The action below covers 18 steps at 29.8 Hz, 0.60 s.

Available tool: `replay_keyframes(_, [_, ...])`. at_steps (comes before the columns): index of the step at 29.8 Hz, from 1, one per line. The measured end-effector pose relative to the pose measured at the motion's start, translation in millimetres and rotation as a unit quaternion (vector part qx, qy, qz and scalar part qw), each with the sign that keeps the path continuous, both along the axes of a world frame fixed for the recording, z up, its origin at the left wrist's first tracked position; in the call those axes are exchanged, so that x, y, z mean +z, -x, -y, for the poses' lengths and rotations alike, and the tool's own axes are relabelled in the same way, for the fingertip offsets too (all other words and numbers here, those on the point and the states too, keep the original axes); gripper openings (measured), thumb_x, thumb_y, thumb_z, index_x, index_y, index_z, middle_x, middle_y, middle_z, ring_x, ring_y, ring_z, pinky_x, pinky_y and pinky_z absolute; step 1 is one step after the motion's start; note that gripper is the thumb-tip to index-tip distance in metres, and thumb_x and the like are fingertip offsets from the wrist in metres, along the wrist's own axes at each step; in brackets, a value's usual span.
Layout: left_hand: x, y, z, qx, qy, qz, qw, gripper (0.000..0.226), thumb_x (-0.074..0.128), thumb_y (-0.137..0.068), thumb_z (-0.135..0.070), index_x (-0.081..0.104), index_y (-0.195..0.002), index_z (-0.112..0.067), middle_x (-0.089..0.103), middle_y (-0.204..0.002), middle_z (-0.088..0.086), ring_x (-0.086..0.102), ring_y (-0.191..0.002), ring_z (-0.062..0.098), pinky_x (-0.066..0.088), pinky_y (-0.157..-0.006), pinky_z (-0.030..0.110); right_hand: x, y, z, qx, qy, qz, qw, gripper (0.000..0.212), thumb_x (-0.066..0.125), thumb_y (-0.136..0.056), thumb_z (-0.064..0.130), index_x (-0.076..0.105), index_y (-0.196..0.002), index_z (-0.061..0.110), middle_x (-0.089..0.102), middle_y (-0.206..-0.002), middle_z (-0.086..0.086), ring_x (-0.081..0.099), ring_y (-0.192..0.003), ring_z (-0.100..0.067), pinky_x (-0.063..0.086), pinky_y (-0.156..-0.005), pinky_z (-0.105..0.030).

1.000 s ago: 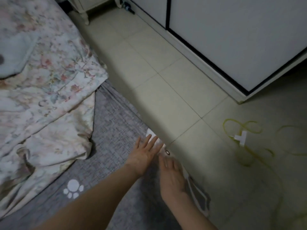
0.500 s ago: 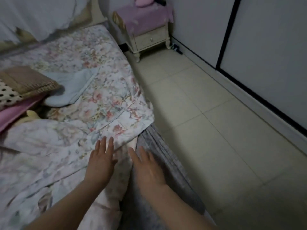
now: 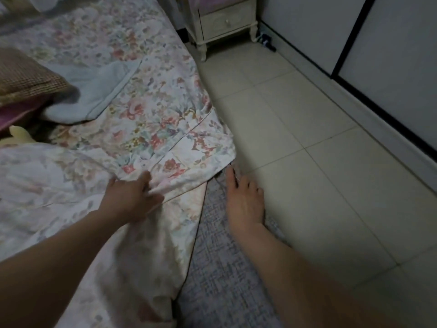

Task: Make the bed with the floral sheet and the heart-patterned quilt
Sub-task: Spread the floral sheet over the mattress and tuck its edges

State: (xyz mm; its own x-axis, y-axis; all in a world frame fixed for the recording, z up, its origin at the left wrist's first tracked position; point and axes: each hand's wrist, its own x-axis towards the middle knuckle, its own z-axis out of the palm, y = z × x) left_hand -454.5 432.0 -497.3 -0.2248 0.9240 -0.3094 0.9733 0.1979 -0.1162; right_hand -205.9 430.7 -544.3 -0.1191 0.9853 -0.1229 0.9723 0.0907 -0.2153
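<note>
The step in hand looks like straightening the floral sheet (image 3: 151,119) along the bed's floor-side edge, with the heart-patterned quilt not yet dealt with; no heart pattern can be made out anywhere in this view, so where that quilt lies cannot be told. The left hand (image 3: 132,197) rests on the sheet near its piped hem, fingers curled and bunching a fold of the cloth, so it seems to be gripping the fabric loosely, not lying flat. The right hand (image 3: 244,200) lies open, palm down, on the bare grey mattress cover (image 3: 222,268), its fingertips touching the sheet's hanging corner. The sheet covers the upper bed but is rumpled and pulled back lower down, leaving the grey surface exposed. The next move probably calls for taking that corner with the right hand and drawing the cloth down and outward over the exposed part while the left smooths the folds. As for containers, the only one visible is the bedside table's drawer (image 3: 225,21), which is closed; its contents are hidden. A pale blue cloth (image 3: 94,93) and a brown checked cushion (image 3: 28,79) lie on the sheet further up.
</note>
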Motion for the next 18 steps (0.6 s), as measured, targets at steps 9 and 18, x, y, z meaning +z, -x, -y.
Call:
replay_keyframes(9, [119.0,-99.8,-19.1,0.199,0.044,0.746,0.635,0.032,0.051,-0.088,-0.025,0.072,-0.104,-0.007,0.074,-0.098,0.012,0.07,-0.084,0.022,0.058,-0.076,0.028,74.0,29.7,-43.1,-0.053,-0.101,-0.433,0.894,0.059,0.044,-0.094,0.002,0.043,-0.147,0.028,0.047,-0.145,-0.012,0.055,-0.118,-0.03,0.042,-0.099,-0.034])
replay_keyframes(18, [64.0,-203.8,-4.2,-0.183,0.136,0.32,0.92,0.068,0.052,-0.097,-0.046,0.028,-0.148,-0.006,0.019,-0.16,0.004,0.026,-0.146,0.027,0.024,-0.116,0.034,79.5,-99.5,-87.6,-0.007,0.042,-0.06,0.997,0.053,0.037,-0.1,0.006,0.035,-0.151,0.021,0.012,-0.163,-0.005,0.009,-0.148,-0.039,0.02,-0.116,-0.039])
